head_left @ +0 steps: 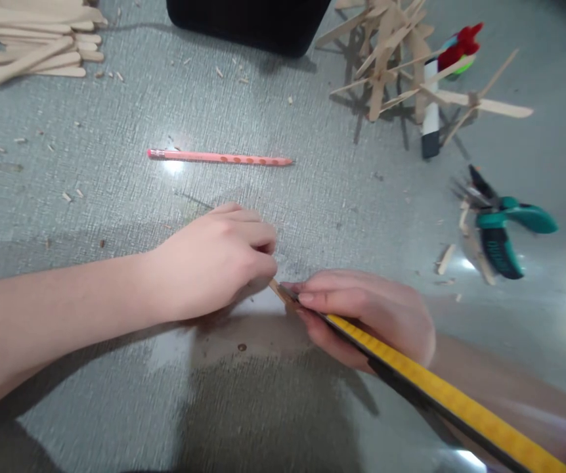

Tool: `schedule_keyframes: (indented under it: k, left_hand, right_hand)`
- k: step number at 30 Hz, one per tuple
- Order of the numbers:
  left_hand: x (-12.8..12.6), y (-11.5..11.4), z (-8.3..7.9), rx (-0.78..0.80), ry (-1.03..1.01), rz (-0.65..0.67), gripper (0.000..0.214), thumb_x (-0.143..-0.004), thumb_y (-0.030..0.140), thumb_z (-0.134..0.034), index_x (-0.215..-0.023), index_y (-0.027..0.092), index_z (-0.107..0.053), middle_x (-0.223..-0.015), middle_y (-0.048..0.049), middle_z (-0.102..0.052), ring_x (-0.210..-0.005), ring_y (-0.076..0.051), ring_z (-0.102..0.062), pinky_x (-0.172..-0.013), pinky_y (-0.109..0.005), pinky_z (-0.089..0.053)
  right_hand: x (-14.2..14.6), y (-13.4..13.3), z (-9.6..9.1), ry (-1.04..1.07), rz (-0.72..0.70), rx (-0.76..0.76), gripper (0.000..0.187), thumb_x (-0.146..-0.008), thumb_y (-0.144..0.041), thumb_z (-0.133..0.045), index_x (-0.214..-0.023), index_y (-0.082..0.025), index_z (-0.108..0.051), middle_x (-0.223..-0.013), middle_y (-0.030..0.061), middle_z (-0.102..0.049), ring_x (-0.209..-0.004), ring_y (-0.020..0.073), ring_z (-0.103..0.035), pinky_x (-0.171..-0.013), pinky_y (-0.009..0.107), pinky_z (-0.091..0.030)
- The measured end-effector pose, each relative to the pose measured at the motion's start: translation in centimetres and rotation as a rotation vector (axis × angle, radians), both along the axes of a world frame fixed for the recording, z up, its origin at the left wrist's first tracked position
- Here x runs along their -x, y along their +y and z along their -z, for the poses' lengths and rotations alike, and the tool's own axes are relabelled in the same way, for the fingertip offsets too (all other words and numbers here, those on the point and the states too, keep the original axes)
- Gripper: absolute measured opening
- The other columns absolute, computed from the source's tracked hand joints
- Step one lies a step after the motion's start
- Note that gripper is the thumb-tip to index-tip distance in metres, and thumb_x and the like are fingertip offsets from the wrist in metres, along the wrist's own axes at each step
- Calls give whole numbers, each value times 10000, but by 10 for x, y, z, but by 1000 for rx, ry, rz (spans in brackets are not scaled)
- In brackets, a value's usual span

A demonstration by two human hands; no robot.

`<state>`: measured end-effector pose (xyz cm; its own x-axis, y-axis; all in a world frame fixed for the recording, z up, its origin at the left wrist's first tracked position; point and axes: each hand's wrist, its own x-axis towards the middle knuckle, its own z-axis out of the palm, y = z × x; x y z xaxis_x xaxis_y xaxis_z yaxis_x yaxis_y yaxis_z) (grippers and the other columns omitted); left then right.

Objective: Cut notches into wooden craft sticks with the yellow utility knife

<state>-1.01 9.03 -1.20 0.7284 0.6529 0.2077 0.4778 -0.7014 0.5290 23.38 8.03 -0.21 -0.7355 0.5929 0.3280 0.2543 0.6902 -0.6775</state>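
Note:
My left hand [218,259] rests on the grey table with its fingers curled, pinching a small wooden stick [278,289] whose end pokes out between both hands. My right hand [371,315] is closed round a yellow and black ruler-like tool [440,387]. The tool's tip meets the stick right where the two hands touch. A pink pencil [218,157] lies flat a little beyond my left hand.
A pile of wooden sticks [37,43] lies at the far left. A stick structure [401,59] stands at the far right beside a marker [431,118] and a red-green object [460,46]. Teal pliers [500,230] lie right. A black box [253,23] sits at the back. Wood chips are scattered about.

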Motion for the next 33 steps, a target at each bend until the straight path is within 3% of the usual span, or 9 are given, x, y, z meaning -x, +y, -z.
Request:
schedule_keyframes:
  k: [8,12,14,19,23,26,29,33]
  left_hand:
    - [-3,0,1,65,-43,0,295,-957,106,-535,-796,185,-769,-810,-31,-664,-785,-173,-587,-840,-359,-481]
    - [-4,-1,2,41,-58,15,314,-950,83,-499,-788,168,-754,-796,-33,-651,-749,-166,-561,-825,-353,-476]
    - [-4,-1,2,39,-59,21,327,-929,53,-470,-780,162,-740,-795,-33,-648,-745,-166,-552,-818,-350,-472]
    - [-3,-1,-1,55,-58,51,315,-934,49,-449,-764,155,-692,-799,-29,-639,-745,-165,-540,-805,-346,-456]
    - [-5,-1,-3,64,-11,40,303,-968,78,-452,-749,163,-643,-778,-15,-611,-725,-151,-528,-804,-335,-436]
    - [-6,-1,-3,67,9,31,310,-955,67,-437,-735,168,-630,-760,-10,-598,-715,-149,-528,-797,-335,-437]
    - [-6,-1,-1,48,-13,37,298,-932,68,-447,-707,172,-612,-740,-11,-594,-700,-153,-524,-782,-344,-443]
    - [-7,-1,0,41,-20,38,279,-916,72,-455,-699,169,-600,-725,-15,-587,-686,-155,-521,-756,-345,-448]
  right_hand:
    - [-4,-7,11,1,-12,2,219,-915,-93,-585,-1078,-236,-617,-900,72,-778,-839,205,-765,-697,341,-615]
    - [-5,-4,7,-101,-62,-81,166,-915,-119,-598,-1034,-224,-648,-910,83,-783,-742,193,-742,-642,323,-577]
    - [-5,-5,6,-181,-51,-21,117,-945,-157,-577,-950,-229,-668,-869,66,-780,-717,189,-732,-638,325,-559]
    - [-3,-14,5,-272,-6,171,230,-996,-197,-500,-866,-219,-688,-743,44,-747,-696,191,-715,-657,344,-534]
    - [2,-15,-2,-290,51,277,299,-1022,-218,-464,-806,-231,-671,-619,10,-683,-580,164,-656,-573,330,-498]
    - [4,-9,-9,-289,-10,268,258,-1004,-195,-491,-805,-235,-650,-562,-15,-635,-466,146,-593,-470,322,-464]
    - [6,-3,-12,-314,-59,293,353,-994,-158,-492,-661,-257,-554,-509,-24,-597,-415,138,-568,-462,319,-489]
    - [8,-5,-11,-289,-29,257,331,-984,-142,-515,-679,-254,-577,-612,5,-694,-448,150,-619,-517,324,-560]
